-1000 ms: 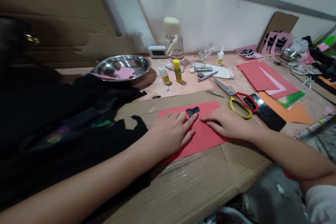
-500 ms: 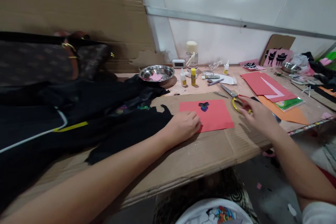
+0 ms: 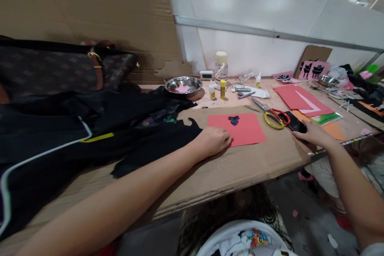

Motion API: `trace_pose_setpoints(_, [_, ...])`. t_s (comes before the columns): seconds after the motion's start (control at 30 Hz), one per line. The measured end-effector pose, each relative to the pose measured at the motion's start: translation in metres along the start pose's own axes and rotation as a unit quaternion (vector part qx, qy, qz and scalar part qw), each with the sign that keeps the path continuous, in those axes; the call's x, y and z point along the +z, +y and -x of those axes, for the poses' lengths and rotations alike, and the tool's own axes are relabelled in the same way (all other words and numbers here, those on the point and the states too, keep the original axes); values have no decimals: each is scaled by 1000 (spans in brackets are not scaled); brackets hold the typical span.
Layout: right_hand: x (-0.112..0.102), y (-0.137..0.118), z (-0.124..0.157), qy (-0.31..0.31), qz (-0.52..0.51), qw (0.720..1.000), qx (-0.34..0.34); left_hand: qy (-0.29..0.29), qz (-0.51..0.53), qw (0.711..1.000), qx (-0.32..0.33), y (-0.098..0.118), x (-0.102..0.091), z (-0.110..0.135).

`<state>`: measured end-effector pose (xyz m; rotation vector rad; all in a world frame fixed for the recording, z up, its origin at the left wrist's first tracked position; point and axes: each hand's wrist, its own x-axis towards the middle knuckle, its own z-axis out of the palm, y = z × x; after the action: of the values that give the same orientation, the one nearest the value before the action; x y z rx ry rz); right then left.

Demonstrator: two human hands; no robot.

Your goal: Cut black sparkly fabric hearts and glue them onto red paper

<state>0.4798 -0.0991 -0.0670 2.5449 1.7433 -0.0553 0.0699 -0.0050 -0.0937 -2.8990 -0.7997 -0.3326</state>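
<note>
A red paper sheet (image 3: pixel 247 131) lies on a cardboard mat (image 3: pixel 240 166), with a small dark, colourful cut-out (image 3: pixel 233 120) stuck near its top edge. My left hand (image 3: pixel 213 141) rests on the sheet's near left corner, fingers lying loosely flat and holding nothing. My right hand (image 3: pixel 312 135) is out to the right, fingers closed over the near end of a black phone (image 3: pixel 295 123). Scissors (image 3: pixel 274 117) with red and yellow handles lie just left of the phone.
Black fabric (image 3: pixel 90 128) and a brown bag (image 3: pixel 60 68) fill the left side. Behind the mat stand a steel bowl (image 3: pixel 183 85), glue bottles (image 3: pixel 211 90), a yellow glue stick (image 3: pixel 222 89) and a bottle (image 3: pixel 221 66). Red and pink sheets (image 3: pixel 300 98) lie at the right.
My right hand left the red sheet and went right, past the scissors, onto the phone. My left hand slid back to the sheet's near corner. The view pulled back and rose.
</note>
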Motion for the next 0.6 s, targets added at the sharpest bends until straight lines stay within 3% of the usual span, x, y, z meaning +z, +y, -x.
trace_pose_setpoints(0.13, [-4, -6, 1, 0, -5, 1000, 30, -13, 3, 1000, -2, 1, -3, -1])
trace_pose_setpoints(0.3, [-10, -8, 16, 50, 2, 989, 139, -24, 9, 1000, -8, 3, -5, -1])
trace_pose_setpoints(0.4, [-19, -5, 26, 92, 17, 983, 158, -30, 12, 999, -12, 3, -4, -1])
trace_pose_setpoints(0.5, [-25, -10, 30, 136, -30, 984, 109, -34, 13, 999, -16, 3, -4, -2])
trace_pose_setpoints(0.6, [-22, -35, 33, 141, -130, 981, -28, -37, 13, 999, -19, 3, -5, -2])
